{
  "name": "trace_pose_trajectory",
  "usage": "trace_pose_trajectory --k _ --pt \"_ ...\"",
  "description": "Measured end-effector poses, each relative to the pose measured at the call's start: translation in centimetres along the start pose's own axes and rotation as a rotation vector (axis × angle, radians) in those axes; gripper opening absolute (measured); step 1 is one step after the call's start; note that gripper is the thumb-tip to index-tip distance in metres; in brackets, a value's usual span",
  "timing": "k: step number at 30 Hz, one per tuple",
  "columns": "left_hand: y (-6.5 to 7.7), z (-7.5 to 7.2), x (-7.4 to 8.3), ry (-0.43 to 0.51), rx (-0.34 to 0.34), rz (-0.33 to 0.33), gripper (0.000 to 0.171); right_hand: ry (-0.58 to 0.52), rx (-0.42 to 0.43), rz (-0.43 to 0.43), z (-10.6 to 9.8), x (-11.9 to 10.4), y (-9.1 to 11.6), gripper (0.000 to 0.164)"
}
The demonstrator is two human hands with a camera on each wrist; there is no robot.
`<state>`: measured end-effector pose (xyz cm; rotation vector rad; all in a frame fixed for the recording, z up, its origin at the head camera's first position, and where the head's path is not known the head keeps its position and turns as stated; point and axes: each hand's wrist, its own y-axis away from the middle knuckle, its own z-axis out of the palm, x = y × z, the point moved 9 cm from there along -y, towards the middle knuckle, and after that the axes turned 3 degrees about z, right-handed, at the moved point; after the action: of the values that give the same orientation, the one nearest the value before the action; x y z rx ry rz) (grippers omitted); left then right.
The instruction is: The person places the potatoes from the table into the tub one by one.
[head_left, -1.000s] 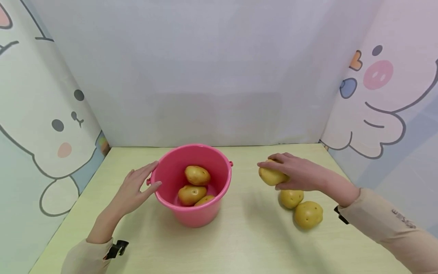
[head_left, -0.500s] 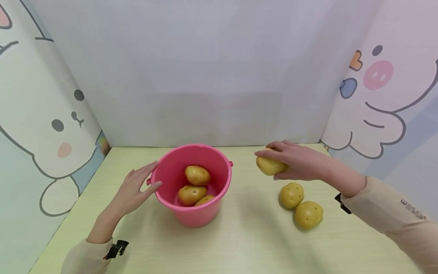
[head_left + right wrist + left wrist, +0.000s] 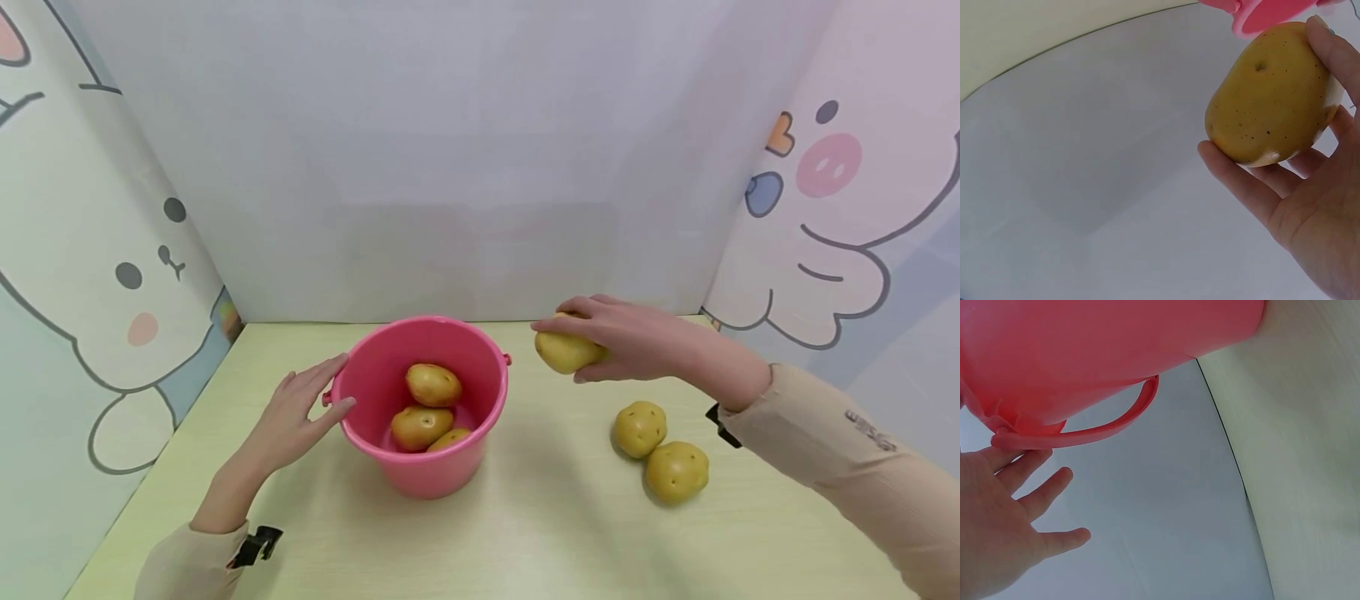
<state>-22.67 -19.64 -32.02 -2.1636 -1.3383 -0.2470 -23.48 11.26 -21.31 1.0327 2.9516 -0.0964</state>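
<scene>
A pink bucket (image 3: 431, 477) stands on the table with several potatoes inside, one yellow-brown potato (image 3: 433, 385) lying toward its back. My left hand (image 3: 288, 425) rests at the bucket's left rim, fingers mostly straight and spread. In the left wrist view the bucket's handle (image 3: 1104, 430) hangs down beside those fingertips. To the right of the bucket, raised over the table, my right hand (image 3: 626, 337) grips a potato (image 3: 567, 346). The right wrist view shows thumb and fingers around this potato (image 3: 1272, 94), with the bucket's pink edge behind it.
Two more potatoes lie close together on the right of the table, a smaller one (image 3: 640, 429) behind a larger one (image 3: 677, 472). A pale wall (image 3: 480, 167) closes off the back of the light wooden table (image 3: 525, 542). Cartoon-printed panels flank both sides.
My right hand has lifted the potato up and carried it left toward the bucket, uncovering the smaller potato on the table. The left hand and bucket have stayed put.
</scene>
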Motion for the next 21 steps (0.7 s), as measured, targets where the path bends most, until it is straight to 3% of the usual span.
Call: trace_pose_trajectory --k 15,21 --pt "0.1 -0.1 0.1 0.006 0.003 0.003 0.063 -0.067 -0.049 -0.023 0.9 -2.0 -3.7 0.066" --pt "0.1 -0.1 0.3 0.003 0.006 0.009 0.063 -0.091 -0.04 -0.082 1.0 -3.5 -5.0 0.064"
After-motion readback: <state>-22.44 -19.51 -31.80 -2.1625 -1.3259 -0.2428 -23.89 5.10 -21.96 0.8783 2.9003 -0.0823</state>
